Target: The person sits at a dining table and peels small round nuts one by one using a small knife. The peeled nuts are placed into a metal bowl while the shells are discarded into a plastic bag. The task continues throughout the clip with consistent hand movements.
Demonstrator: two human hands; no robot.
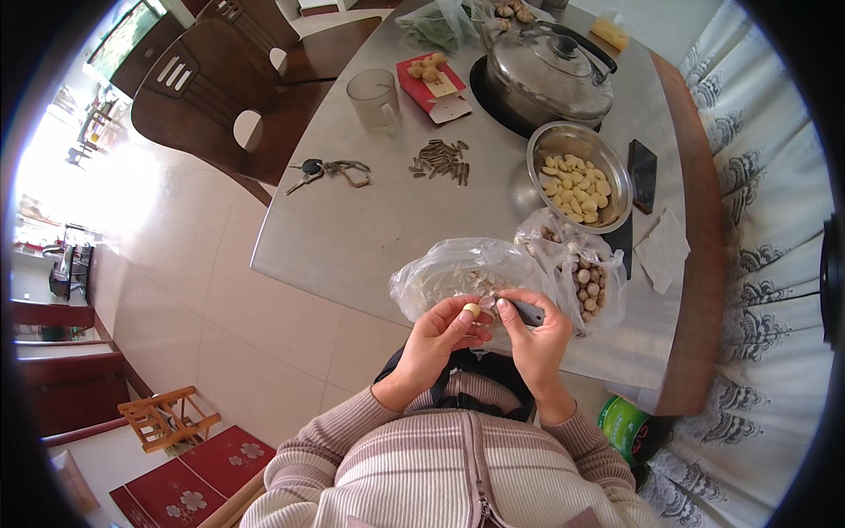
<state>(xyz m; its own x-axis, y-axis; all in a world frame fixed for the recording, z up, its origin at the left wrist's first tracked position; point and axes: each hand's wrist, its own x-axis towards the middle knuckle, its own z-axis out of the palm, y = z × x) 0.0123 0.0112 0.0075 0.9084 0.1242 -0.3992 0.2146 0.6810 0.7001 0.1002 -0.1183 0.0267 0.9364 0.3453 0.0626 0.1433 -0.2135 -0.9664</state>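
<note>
My left hand (443,333) pinches a pale yellow peeled garlic clove (472,309) between thumb and fingertips. Close beside it, my right hand (536,333) holds a small knife by its grey handle (528,313), with a bit of pinkish peel (487,302) at its thumb. Both hands are over an open clear plastic bag (429,272) with papery peelings inside. To the right, another plastic bag (615,290) holds unpeeled round garlic (589,290). Behind that bag, a steel bowl (624,173) contains many peeled cloves (574,188).
On the metal-topped table (317,251) are keys (310,173), sunflower seeds (442,158), a glass mug (373,102), a red box (422,86) with ginger on it, a large lidded pot (548,72), a phone (642,175) and a tissue (662,251). Wooden chairs (204,99) stand at the left.
</note>
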